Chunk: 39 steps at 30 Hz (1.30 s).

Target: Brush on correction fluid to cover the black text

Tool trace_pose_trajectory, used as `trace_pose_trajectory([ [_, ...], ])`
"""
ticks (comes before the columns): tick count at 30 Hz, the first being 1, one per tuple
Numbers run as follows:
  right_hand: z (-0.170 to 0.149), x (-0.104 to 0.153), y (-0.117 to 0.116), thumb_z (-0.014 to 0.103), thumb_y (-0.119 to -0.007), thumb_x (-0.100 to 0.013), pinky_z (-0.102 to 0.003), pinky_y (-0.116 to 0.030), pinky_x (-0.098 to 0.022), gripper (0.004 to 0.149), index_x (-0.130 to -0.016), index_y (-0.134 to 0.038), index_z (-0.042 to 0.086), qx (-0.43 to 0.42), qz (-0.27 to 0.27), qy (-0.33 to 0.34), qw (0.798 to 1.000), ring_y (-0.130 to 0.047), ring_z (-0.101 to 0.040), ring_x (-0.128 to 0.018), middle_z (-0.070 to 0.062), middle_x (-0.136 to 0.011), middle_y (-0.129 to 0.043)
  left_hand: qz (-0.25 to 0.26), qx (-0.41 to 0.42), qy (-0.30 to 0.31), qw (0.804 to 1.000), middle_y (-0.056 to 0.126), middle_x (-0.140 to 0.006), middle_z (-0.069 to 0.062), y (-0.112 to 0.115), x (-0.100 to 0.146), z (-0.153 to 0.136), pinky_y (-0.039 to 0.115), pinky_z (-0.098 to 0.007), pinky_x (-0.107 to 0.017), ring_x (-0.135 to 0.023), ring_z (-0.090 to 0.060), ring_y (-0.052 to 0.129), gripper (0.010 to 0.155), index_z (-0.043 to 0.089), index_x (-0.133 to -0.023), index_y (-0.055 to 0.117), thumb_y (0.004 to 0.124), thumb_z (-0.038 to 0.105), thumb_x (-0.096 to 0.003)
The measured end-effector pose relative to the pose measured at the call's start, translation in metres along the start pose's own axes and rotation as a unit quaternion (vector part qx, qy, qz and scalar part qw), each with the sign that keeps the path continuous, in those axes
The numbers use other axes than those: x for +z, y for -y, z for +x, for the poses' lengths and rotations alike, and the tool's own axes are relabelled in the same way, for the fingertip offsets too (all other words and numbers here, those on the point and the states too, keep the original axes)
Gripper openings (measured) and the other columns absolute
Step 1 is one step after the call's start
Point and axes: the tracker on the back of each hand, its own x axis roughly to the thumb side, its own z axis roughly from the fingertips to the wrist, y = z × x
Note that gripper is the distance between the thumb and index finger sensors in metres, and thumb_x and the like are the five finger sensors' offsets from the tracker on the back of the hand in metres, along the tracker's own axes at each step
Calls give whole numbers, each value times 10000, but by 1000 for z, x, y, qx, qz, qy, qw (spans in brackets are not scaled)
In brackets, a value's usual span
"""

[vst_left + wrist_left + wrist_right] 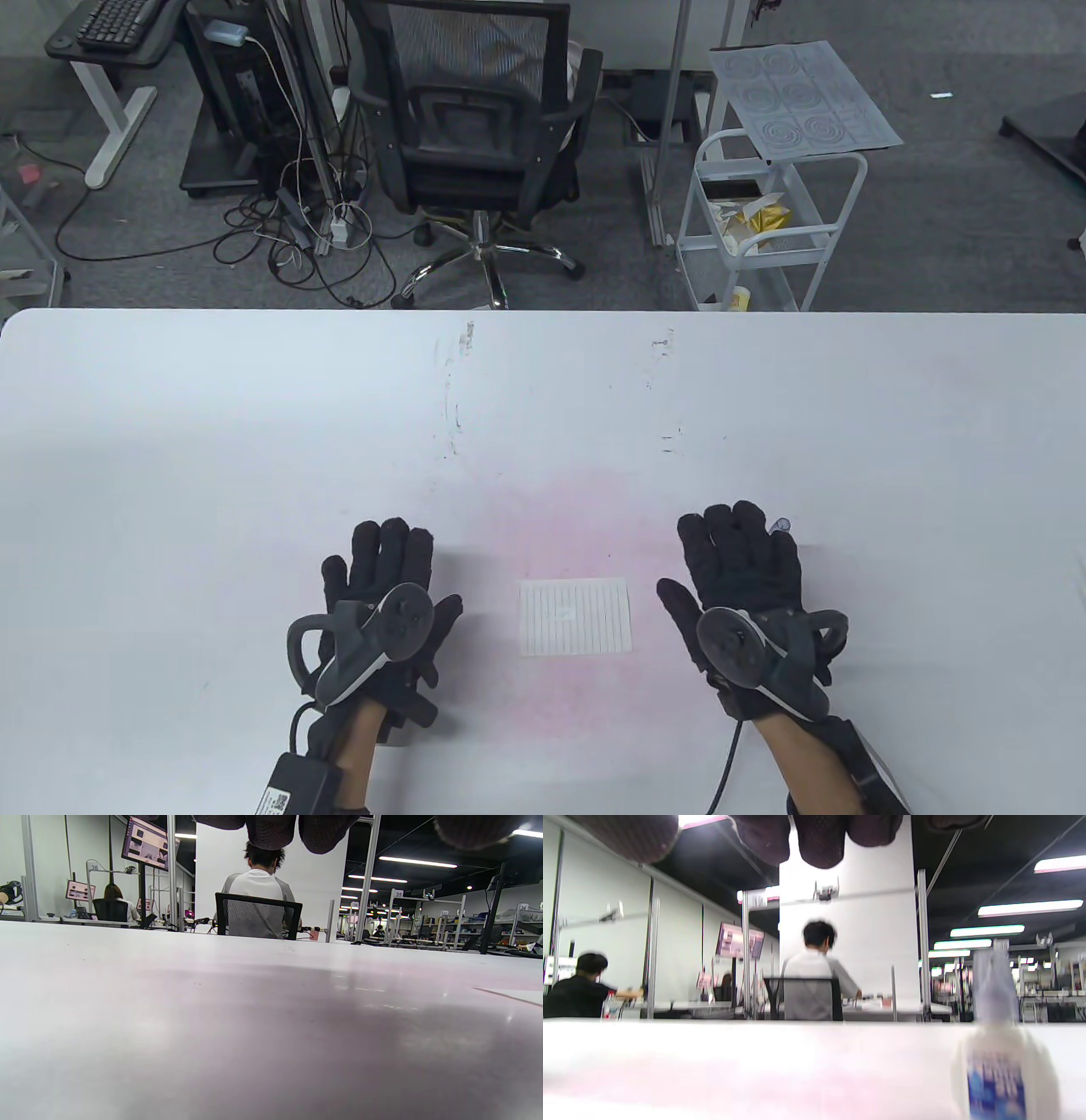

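A small white lined paper [576, 617] with a small dark mark near its middle lies flat on the white table [543, 407] between my hands. My left hand [386, 586] rests flat on the table to its left, fingers spread, holding nothing. My right hand [742, 564] rests flat to the paper's right, also empty. A white correction fluid bottle [1003, 1052] with a blue label and pale cap stands upright just under and beyond my right hand's fingers. In the table view only its cap tip [781, 525] shows past the fingers.
The table's far edge [543, 312] borders the floor, where an office chair [479, 136] and a white cart [768, 221] stand. The paper's edge shows low at the right of the left wrist view [515, 995].
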Motion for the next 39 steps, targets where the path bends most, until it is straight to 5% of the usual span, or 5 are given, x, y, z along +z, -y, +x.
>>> trace_pose_trajectory([
  [5, 9, 0, -22, 667, -567, -434, -667, -345, -697, 759, -1064, -348, 304, 3, 91, -3, 996, -269, -383, -1060, -18, -1117, -314, -2, -3, 4, 1000, 386, -1204, 1, 1, 0, 2, 417, -632, -783, -1151, -311, 373, 809, 351, -1088, 446, 618, 715, -386],
  [16, 5, -1, -56, 696, -541, -432, -679, -247, -685, 787, -1049, -210, 336, 12, 187, -8, 982, -113, -378, -1039, 8, -1108, -138, -7, -14, 13, 1000, 384, -1204, 3, 4, 2, 7, 417, -632, -782, -1150, -311, 373, 809, 352, -1088, 443, 618, 714, -385],
  [39, -3, -4, -58, 700, -525, -434, -681, -208, -679, 787, -1036, -161, 349, -6, 192, -34, 981, -53, -374, -1025, 18, -1097, -85, -5, -19, 20, 1000, 374, -1205, 5, 4, 2, 11, 412, -632, -783, -1150, -310, 364, 809, 355, -1089, 434, 616, 712, -386],
])
